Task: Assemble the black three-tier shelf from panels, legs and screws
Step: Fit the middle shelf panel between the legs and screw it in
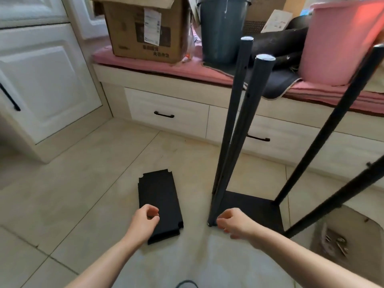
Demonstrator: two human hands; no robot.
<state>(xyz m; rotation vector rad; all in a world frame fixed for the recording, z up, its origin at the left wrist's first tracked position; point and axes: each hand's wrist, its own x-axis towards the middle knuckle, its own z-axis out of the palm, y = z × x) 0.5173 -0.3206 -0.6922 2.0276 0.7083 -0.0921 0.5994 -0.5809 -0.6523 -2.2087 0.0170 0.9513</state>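
Note:
A black shelf panel lies on the tiled floor with black legs standing up from its corners: two close together at the left, one at the back right and one at the front right. A second loose black panel lies flat to the left. My left hand hovers over that loose panel's near end, thumb and fingers curled together; whether it pinches something small I cannot tell. My right hand has curled fingers right beside the lower end of the near left leg, with nothing visible in it.
Loose screws in a clear bag lie on the floor at the right. Behind runs a window seat with drawers, carrying a cardboard box, a grey bin and a pink tub. White cabinets stand at the left.

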